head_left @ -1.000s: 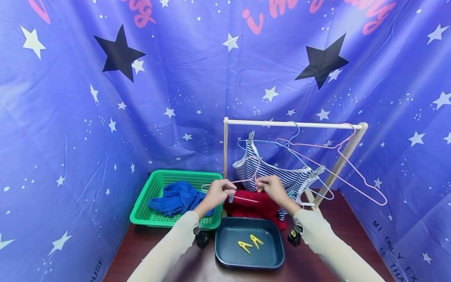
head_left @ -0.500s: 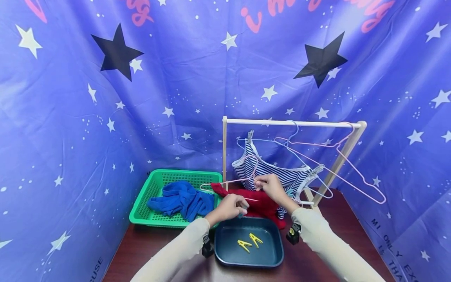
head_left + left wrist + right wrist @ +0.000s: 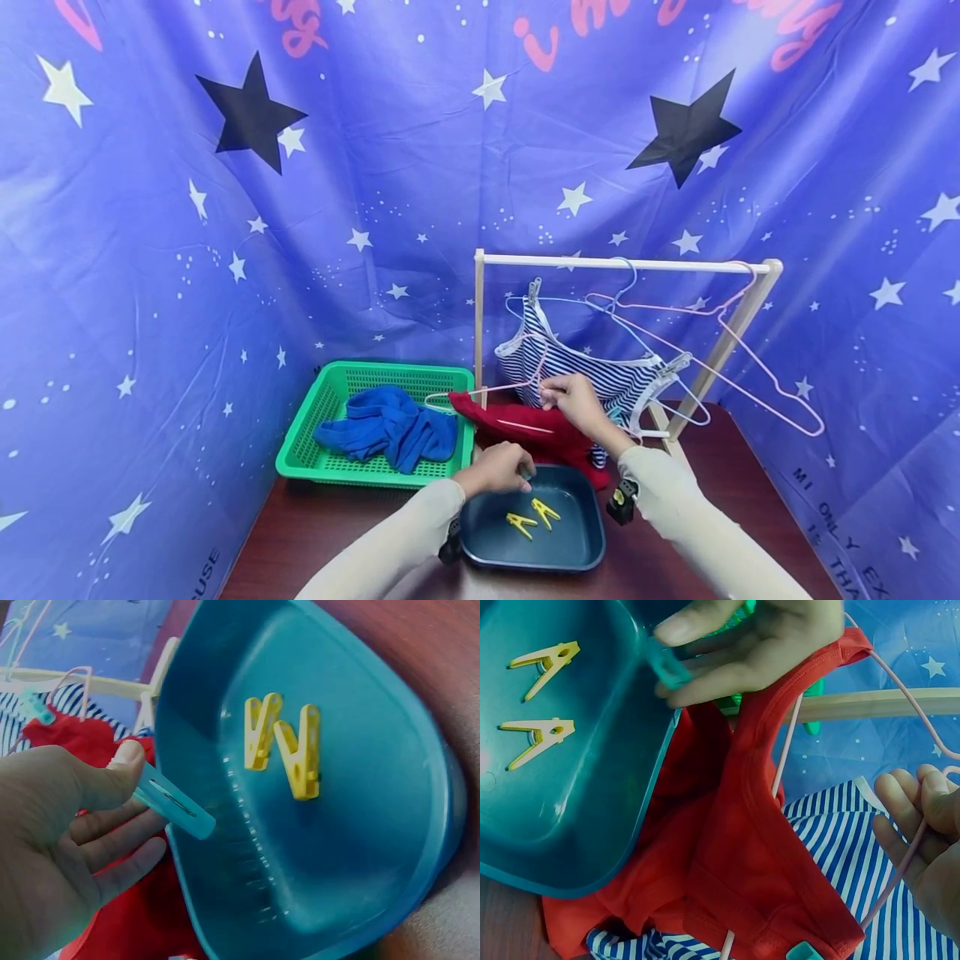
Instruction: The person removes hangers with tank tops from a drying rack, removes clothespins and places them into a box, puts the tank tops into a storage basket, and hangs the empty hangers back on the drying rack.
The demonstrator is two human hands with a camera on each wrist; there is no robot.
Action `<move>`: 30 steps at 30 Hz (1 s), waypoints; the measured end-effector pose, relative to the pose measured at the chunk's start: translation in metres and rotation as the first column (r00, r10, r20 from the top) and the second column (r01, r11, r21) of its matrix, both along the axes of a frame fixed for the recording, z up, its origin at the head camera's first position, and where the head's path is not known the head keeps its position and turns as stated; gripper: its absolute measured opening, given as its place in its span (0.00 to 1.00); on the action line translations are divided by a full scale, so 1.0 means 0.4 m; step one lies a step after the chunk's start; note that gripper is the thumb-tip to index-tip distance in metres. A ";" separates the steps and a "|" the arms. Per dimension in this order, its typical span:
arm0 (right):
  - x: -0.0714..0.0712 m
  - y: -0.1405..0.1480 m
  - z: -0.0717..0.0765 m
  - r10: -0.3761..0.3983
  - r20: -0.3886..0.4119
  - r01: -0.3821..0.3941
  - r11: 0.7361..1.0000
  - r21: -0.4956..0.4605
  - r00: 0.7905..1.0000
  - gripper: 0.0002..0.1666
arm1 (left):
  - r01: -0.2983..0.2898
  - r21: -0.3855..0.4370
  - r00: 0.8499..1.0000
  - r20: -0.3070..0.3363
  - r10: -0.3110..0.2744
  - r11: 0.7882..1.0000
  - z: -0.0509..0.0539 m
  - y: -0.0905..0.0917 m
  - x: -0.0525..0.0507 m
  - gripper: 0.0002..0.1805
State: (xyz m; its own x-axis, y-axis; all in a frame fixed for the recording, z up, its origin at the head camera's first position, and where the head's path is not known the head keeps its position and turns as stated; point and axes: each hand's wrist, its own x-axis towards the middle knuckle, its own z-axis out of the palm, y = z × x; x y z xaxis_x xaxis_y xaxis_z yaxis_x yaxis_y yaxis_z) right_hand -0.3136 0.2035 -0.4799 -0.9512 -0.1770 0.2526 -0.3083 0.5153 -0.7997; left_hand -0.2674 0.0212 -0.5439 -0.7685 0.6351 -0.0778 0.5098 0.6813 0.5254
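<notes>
Over the far-left edge of your dark teal rectangular tray [image 3: 573,542], head view, hangs your left hand [image 3: 497,468], fingers bent; your right hand [image 3: 573,397] pinches a thin pink wire hanger [image 3: 504,387] near its hook, red cloth garment [image 3: 562,447] on it beyond the tray. Green plastic mesh basket [image 3: 300,450] near the tray's left edge, narrow gap. Left wrist view: you pinch a light-blue plastic clothespin [image 3: 176,802], tip past the tray rim; two yellow plastic clothespins [image 3: 302,766] inside, bare floor around them. Right wrist view: hanger pinched, garment showing along the tray's outer edge.
</notes>
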 end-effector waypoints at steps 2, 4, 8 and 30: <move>0.001 0.000 -0.003 0.016 -0.014 -0.016 1.000 -0.005 1.000 0.08 | 0.002 -0.041 1.000 -0.011 -0.002 0.999 -0.012 0.010 0.005 0.11; 0.001 -0.002 -0.005 0.023 -0.024 -0.023 1.000 -0.009 0.999 0.08 | -0.002 -0.081 1.000 -0.020 0.000 0.997 -0.025 0.019 0.009 0.11; 0.002 -0.007 -0.003 0.019 -0.028 -0.019 1.000 -0.007 0.999 0.07 | -0.012 -0.144 0.999 -0.052 0.005 0.989 -0.048 0.034 0.014 0.11; 0.004 -0.023 -0.003 0.034 -0.007 -0.034 0.999 -0.012 0.999 0.08 | -0.144 -0.265 0.981 -0.162 0.103 0.953 -0.105 0.046 0.019 0.16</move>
